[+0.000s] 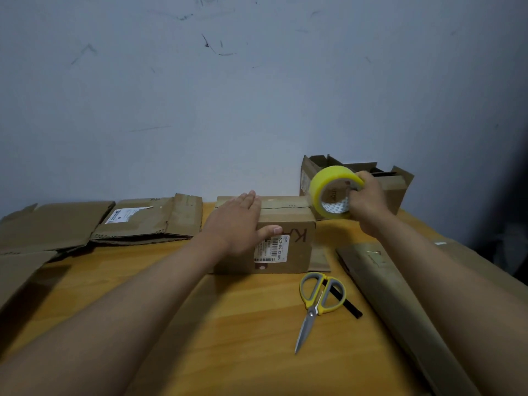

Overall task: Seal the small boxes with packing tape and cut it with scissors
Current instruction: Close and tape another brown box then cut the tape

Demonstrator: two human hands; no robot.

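Leftmost, flattened cartons: dull brown corrugated sheets lay spread over the table's far-left corner; one folded piece carried a white shipping label; their torn, wavy edges overlapped one another.
Table: smooth orange-brown wood grain; a broad bare stretch ran across its near half between the two forearms.
Left hand: lay flat, palm down, on the small box's top; fingers were straight and together, reaching toward the far edge; the thumb hung over the near face beside the label.
Small box: a squat brown cardboard cuboid stood at the table's middle, near the wall; its flaps were folded down with a dark seam line along the top; a white barcode label and handwritten marks were on the near face.
Scissors: yellow-and-grey looped handles, closed steel blades pointing toward the near edge; they lay just in front of the box, untouched; a thin black strip lay under the handles.
Tape roll: a glossy yellow ring with a pale core, held upright just off the box's right top corner.
Right hand: gripped the roll, fingers curled over its rim and into the core.
Open carton: brown, flaps up, stood against the wall behind the roll.
Long cardboard piece: a flat, narrow slab ran diagonally along the right edge.
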